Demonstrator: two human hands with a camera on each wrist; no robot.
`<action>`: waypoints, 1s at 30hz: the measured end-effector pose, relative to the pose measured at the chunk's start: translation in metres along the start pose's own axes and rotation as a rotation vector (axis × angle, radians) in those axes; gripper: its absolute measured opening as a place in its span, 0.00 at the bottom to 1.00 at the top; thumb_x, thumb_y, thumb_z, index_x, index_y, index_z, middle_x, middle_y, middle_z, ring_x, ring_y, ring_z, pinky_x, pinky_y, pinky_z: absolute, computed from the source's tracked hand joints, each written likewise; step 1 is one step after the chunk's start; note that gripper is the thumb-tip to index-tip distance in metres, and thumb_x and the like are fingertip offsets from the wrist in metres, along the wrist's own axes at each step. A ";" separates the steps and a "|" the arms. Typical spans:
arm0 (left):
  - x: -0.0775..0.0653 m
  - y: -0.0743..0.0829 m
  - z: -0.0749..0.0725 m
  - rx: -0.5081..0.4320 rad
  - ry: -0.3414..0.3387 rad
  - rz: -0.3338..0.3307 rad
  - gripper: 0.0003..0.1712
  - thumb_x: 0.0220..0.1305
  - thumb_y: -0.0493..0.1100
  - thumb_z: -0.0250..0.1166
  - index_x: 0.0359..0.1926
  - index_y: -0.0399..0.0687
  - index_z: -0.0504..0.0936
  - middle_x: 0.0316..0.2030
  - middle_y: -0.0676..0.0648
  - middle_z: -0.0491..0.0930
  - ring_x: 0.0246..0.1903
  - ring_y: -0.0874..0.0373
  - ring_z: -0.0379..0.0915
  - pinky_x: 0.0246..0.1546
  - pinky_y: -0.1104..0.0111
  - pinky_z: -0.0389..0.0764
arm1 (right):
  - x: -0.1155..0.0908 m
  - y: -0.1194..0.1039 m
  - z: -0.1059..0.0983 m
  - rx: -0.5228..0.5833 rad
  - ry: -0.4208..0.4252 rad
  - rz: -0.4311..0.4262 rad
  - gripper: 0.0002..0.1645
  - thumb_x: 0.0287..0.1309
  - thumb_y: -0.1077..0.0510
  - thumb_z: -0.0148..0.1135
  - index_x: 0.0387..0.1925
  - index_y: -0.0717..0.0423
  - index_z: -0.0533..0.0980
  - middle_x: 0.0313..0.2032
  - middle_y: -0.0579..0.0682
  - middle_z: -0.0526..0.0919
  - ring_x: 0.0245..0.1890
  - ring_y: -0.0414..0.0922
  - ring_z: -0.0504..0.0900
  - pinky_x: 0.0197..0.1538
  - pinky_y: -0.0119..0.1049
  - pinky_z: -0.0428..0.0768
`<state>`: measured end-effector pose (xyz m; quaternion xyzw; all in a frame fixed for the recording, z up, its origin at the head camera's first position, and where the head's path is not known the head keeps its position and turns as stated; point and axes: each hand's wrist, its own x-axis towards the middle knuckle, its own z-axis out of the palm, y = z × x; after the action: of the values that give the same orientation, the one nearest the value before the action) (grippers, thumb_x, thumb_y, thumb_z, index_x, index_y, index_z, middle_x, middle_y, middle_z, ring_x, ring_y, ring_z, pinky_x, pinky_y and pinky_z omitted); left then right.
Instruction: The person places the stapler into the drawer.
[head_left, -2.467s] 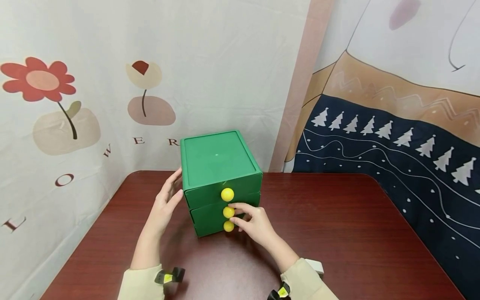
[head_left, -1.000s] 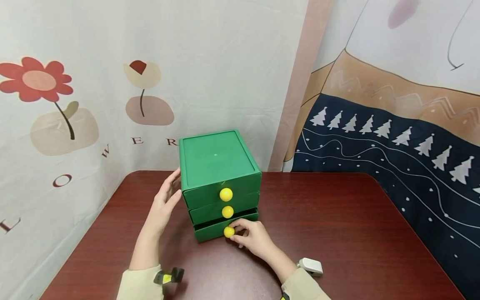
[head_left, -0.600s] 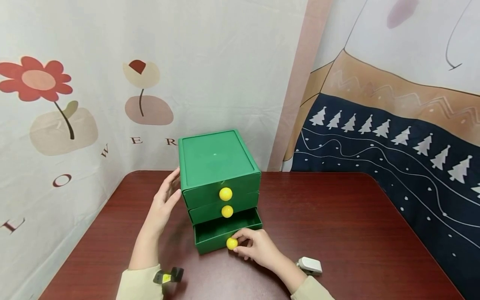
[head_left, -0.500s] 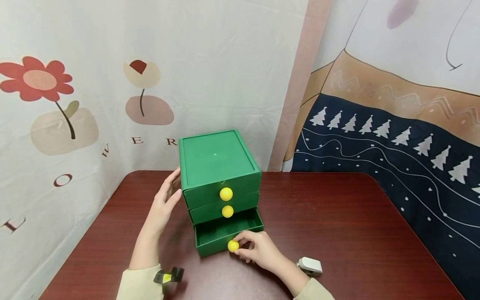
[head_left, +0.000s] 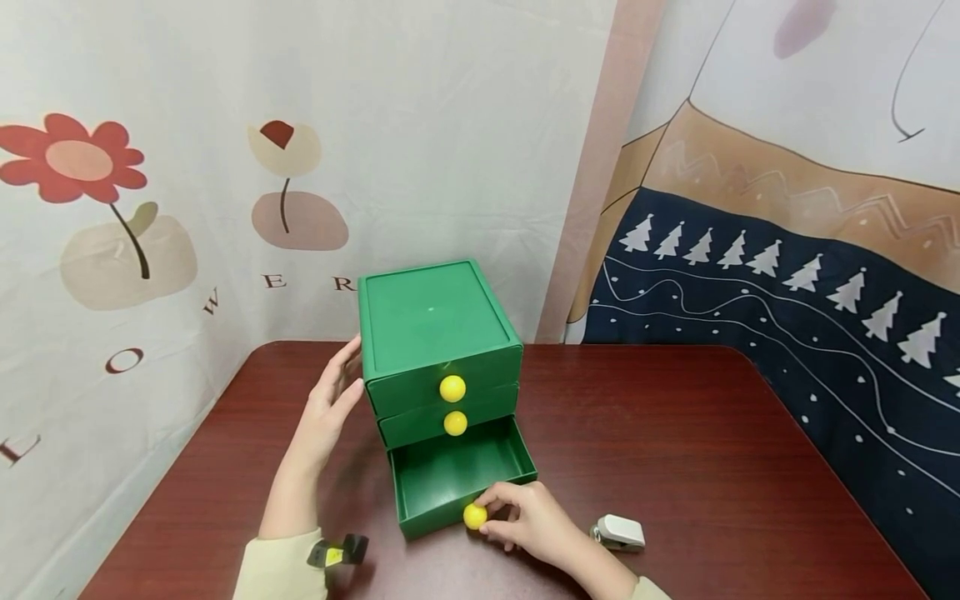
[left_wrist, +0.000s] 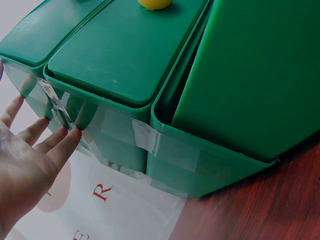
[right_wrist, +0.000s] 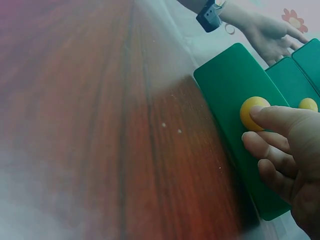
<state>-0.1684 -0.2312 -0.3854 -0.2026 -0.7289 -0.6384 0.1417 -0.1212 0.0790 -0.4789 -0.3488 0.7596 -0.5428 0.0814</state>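
A green three-drawer cabinet (head_left: 435, 317) with round yellow knobs stands on the table. Its bottom drawer (head_left: 457, 471) is pulled well out, and the bare green floor inside shows. My right hand (head_left: 528, 521) pinches that drawer's yellow knob (head_left: 475, 517) between thumb and fingers; the right wrist view shows the thumb on the knob (right_wrist: 254, 114). The upper two drawers are closed. Against the cabinet's left side rests my left hand (head_left: 330, 404), its fingers spread and nearly straight. In the left wrist view, fingertips of the left hand (left_wrist: 30, 160) touch the taped side wall (left_wrist: 110, 130).
The reddish-brown wooden table (head_left: 675, 450) extends on both sides of the cabinet. A small white device (head_left: 621, 532) shows beside the right forearm, and a black strap mount (head_left: 339, 552) sits at the left cuff. Printed curtains (head_left: 450, 150) hang behind the table.
My right hand has moved from near the middle knob to the bottom one and drawn the bottom drawer out toward me. The left hand has stayed on the cabinet's side.
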 end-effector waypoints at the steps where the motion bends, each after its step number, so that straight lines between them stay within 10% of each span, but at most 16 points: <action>1: 0.000 0.000 0.000 -0.001 0.000 0.001 0.30 0.73 0.33 0.47 0.74 0.48 0.55 0.70 0.47 0.57 0.66 0.54 0.54 0.56 0.76 0.63 | -0.001 0.000 0.000 -0.004 -0.001 -0.003 0.11 0.54 0.63 0.69 0.41 0.54 0.80 0.31 0.52 0.85 0.14 0.31 0.75 0.18 0.31 0.77; 12: 0.001 -0.003 -0.001 -0.012 -0.002 0.011 0.30 0.73 0.32 0.47 0.74 0.47 0.55 0.70 0.46 0.56 0.66 0.57 0.55 0.56 0.76 0.63 | -0.009 -0.003 -0.017 -0.134 -0.015 -0.069 0.17 0.55 0.58 0.69 0.49 0.51 0.80 0.38 0.45 0.85 0.23 0.29 0.77 0.25 0.27 0.77; 18: 0.001 -0.003 0.000 -0.019 -0.001 0.013 0.30 0.73 0.33 0.47 0.73 0.47 0.55 0.70 0.45 0.56 0.65 0.58 0.55 0.56 0.75 0.63 | -0.021 -0.011 -0.036 -0.182 0.072 -0.241 0.18 0.53 0.62 0.70 0.46 0.59 0.80 0.37 0.52 0.85 0.28 0.32 0.79 0.29 0.27 0.77; 30: 0.000 -0.001 0.000 -0.014 0.002 0.008 0.30 0.73 0.32 0.47 0.73 0.46 0.55 0.70 0.45 0.56 0.66 0.58 0.55 0.56 0.75 0.63 | -0.055 -0.016 -0.078 -0.290 0.214 -0.261 0.25 0.47 0.62 0.74 0.49 0.50 0.80 0.42 0.49 0.83 0.35 0.43 0.81 0.32 0.36 0.78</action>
<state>-0.1691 -0.2310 -0.3858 -0.2056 -0.7234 -0.6433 0.1436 -0.1123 0.1704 -0.4474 -0.3928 0.7824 -0.4678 -0.1215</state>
